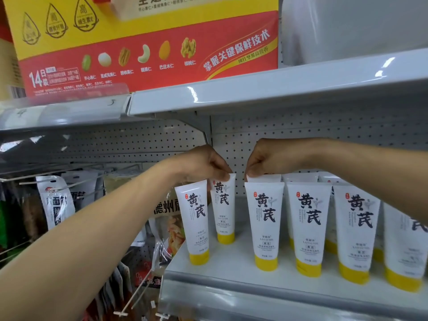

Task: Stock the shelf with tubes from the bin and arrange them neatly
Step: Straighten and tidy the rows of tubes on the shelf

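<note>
1. Your left hand (pixel 203 165) pinches the top seam of the back-row tube (pixel 223 205). It is white with a yellow cap and stands cap-down, one row behind the front edge of the shelf (pixel 231 262), near its left end.
2. Your right hand (pixel 268 161) pinches the top seam of the half-hidden tube (pixel 264 178) (only its upper edge shows), also one row back on the shelf.
3. Along the shelf's front edge the front-row tubes (pixel 265 223) stand upright, cap-down, labels facing you.
4. Above the shelf sits a red-and-yellow nut box (pixel 148 42).
5. Left of the shelf, snack packets (pixel 55 200) hang on hooks.
</note>
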Available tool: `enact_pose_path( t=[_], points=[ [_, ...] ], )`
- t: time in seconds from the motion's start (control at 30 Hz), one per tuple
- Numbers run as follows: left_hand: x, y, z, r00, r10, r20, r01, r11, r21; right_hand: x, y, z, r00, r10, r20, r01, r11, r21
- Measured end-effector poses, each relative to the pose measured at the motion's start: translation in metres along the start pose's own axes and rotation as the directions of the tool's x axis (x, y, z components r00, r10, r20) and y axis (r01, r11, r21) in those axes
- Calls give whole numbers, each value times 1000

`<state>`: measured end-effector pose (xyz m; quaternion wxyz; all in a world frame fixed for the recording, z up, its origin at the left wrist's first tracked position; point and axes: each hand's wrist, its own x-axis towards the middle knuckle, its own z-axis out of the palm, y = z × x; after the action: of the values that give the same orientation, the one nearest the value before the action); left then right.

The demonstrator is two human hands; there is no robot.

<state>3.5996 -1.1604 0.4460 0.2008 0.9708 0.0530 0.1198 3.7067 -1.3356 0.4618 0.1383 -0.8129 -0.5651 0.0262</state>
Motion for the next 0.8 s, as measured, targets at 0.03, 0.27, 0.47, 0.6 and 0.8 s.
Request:
enact_pose_path(
  t=[0.03, 0.27, 0.47, 0.6, 0.8],
  points=[
    [0, 2, 1, 1000, -2, 6, 2, 1000, -3, 0, 0, 0, 1000, 2, -3, -2, 1000, 0],
    [-1, 14, 5, 1000, -14, 14, 14, 999, -52, -3, -6, 3, 1000, 2, -11, -2, 999, 46],
    [-2, 17, 7, 1000, -18, 20, 20, 997, -71, -5, -6, 2, 1000, 0, -16, 1, 999, 50],
    [-4, 19, 9, 1000, -20, 4, 20, 996, -91, -5, -6, 3, 1000, 16, -19, -16, 999, 33],
    [-10, 18, 11, 999, -7, -39, 3, 994, -106, -10, -11, 4, 997, 41, -68, -42, 999, -5]
  ],
)
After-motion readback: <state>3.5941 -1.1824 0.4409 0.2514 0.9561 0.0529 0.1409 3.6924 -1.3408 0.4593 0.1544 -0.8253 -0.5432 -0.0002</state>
